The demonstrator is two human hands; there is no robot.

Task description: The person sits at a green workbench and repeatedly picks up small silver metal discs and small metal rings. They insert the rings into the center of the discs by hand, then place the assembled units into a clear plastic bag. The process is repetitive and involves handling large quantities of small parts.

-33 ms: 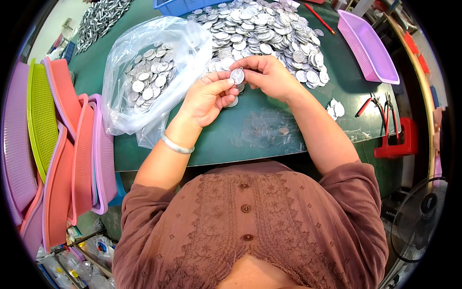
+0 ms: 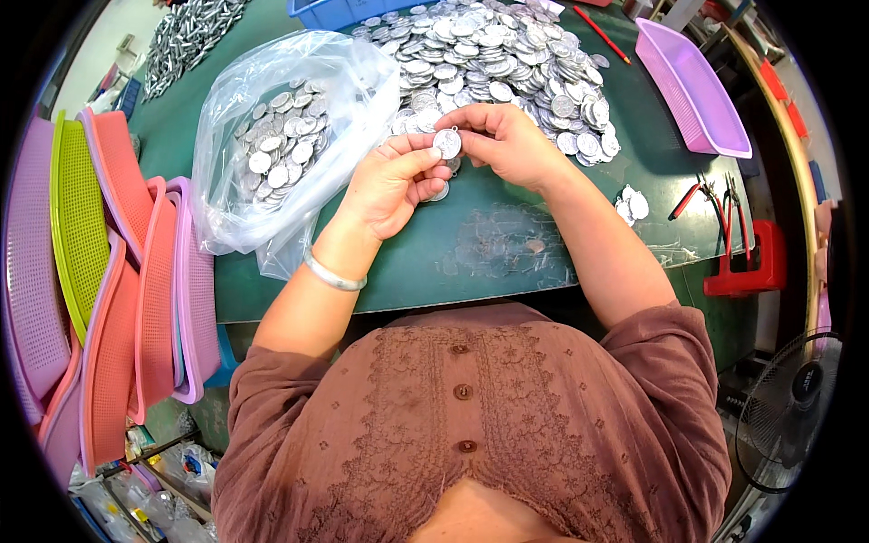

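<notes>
Between my hands is a round silver medal point(image 2: 446, 143) with a small loop at its top. My left hand point(image 2: 391, 181) pinches its left edge between thumb and forefinger, the other fingers curled below. My right hand point(image 2: 509, 145) grips the same medal at its right edge, fingertips closed near the loop. One or two more medals point(image 2: 440, 192) show just under my left fingers. Beyond my hands spreads a large heap of silver medals point(image 2: 489, 54). Left of it, a clear plastic bag point(image 2: 222, 172) lies with its mouth open and several medals point(image 2: 290, 136) inside.
A purple basket point(image 2: 692, 90) and a red pencil-like stick point(image 2: 601, 34) lie at the right. Pliers point(image 2: 727, 213) with red handles and a few medals point(image 2: 631, 205) sit near the right edge. Stacked colored baskets point(image 2: 118, 271) stand left; metal pieces point(image 2: 192, 41) pile far left.
</notes>
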